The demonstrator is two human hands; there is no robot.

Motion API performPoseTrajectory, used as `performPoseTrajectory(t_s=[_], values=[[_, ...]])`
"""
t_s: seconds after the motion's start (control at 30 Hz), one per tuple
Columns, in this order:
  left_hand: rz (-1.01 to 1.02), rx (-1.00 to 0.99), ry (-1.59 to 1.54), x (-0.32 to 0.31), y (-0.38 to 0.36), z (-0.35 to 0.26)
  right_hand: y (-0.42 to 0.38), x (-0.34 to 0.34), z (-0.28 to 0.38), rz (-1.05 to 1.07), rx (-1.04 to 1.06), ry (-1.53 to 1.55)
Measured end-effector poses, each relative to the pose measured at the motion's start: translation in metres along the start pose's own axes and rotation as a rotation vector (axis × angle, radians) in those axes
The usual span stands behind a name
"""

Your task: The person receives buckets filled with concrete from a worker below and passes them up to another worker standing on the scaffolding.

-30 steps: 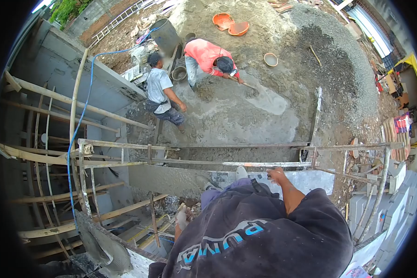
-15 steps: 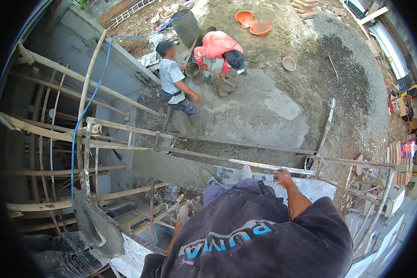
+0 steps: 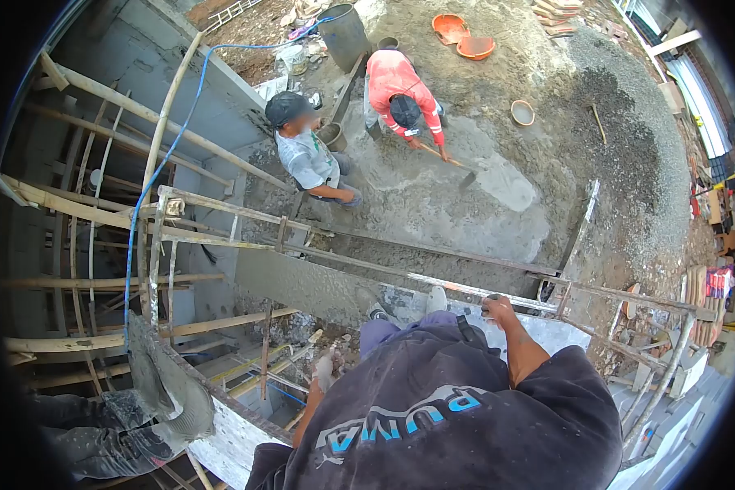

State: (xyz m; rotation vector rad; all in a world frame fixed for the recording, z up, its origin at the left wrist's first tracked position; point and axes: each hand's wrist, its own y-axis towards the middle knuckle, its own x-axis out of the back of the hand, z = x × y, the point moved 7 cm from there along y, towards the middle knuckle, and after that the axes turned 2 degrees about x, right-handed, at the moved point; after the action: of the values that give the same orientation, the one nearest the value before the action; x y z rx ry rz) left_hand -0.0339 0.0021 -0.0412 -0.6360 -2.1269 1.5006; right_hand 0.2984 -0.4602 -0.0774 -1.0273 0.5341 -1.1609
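My right hand [image 3: 498, 310] is at a white-smeared scaffold rail [image 3: 453, 287] in front of me, its fingers curled over the bar. Lower on the left hangs my left hand [image 3: 325, 371], grey with cement. It is beside my body above a gap in the scaffold; its fingers are too indistinct to read, and I see no tool in it. Below me is a cement-smeared platform [image 3: 302, 282], with my shoes partly visible near the rail. Down on the ground, a person in a red top [image 3: 396, 82] works a long-handled tool [image 3: 445, 157] in a wet grey mix [image 3: 498, 184].
A person in a light shirt [image 3: 306, 155] stands by a bucket [image 3: 332, 136]. Bamboo poles [image 3: 114, 106] and a blue hose [image 3: 171, 151] run along the left. At lower left, another person's legs [image 3: 98, 437] are beside a mortar-covered board [image 3: 159, 380]. A gravel heap [image 3: 629, 98] lies right.
The person in red has moved right, shifting the long-handled tool across the mix. The person in the light shirt has turned and bent an arm. My hands stay nearly where they were.
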Motion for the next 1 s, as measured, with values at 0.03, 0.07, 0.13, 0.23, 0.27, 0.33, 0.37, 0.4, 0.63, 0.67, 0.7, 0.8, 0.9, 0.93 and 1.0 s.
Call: performPoseTrajectory(t_s=[0.03, 0.07, 0.13, 0.23, 0.27, 0.33, 0.37, 0.4, 0.63, 0.67, 0.7, 0.8, 0.9, 0.93, 1.0], values=[[0.003, 0.000, 0.000, -0.003, -0.008, -0.001, 0.000, 0.000, 0.000, 0.000, 0.002, 0.003], [0.006, 0.000, -0.001, -0.007, -0.015, -0.002, -0.001, -0.001, 0.000, 0.000, 0.004, 0.006], [-0.059, 0.020, -0.055, -0.013, -0.027, -0.003, 0.000, -0.003, -0.002, -0.004, -0.001, -0.006], [-0.060, 0.028, -0.050, -0.012, -0.030, -0.003, 0.000, -0.004, -0.002, -0.013, -0.016, -0.042], [-0.045, 0.026, -0.035, -0.013, -0.030, -0.003, -0.003, -0.003, 0.000, -0.012, -0.020, -0.048], [-0.094, 0.036, -0.060, -0.014, -0.033, -0.004, -0.005, -0.004, 0.002, -0.014, -0.025, -0.051], [-0.118, 0.039, -0.073, -0.014, -0.035, -0.005, -0.005, -0.004, 0.002, -0.017, -0.027, -0.049], [-0.107, 0.046, -0.055, -0.014, -0.035, -0.005, -0.005, -0.003, 0.002, -0.019, -0.028, -0.047], [-0.056, 0.044, 0.002, -0.004, -0.012, 0.003, -0.006, -0.002, 0.010, -0.008, -0.014, -0.052], [-0.065, 0.054, 0.015, -0.004, -0.014, 0.003, -0.007, -0.002, 0.011, -0.009, -0.005, -0.051], [-0.071, 0.037, -0.004, -0.003, -0.013, 0.003, -0.008, -0.002, 0.012, -0.009, 0.003, -0.051], [-0.081, 0.009, -0.041, -0.005, -0.011, 0.005, -0.013, -0.002, 0.015, -0.012, 0.011, -0.058], [-0.068, 0.017, -0.033, -0.003, -0.008, 0.008, -0.010, -0.002, 0.012, -0.004, 0.000, -0.081], [-0.057, 0.013, -0.029, -0.001, -0.004, 0.010, -0.011, -0.002, 0.012, -0.004, -0.001, -0.079], [-0.054, 0.017, -0.022, -0.001, -0.005, 0.011, -0.014, -0.002, 0.013, -0.005, -0.004, -0.074]])
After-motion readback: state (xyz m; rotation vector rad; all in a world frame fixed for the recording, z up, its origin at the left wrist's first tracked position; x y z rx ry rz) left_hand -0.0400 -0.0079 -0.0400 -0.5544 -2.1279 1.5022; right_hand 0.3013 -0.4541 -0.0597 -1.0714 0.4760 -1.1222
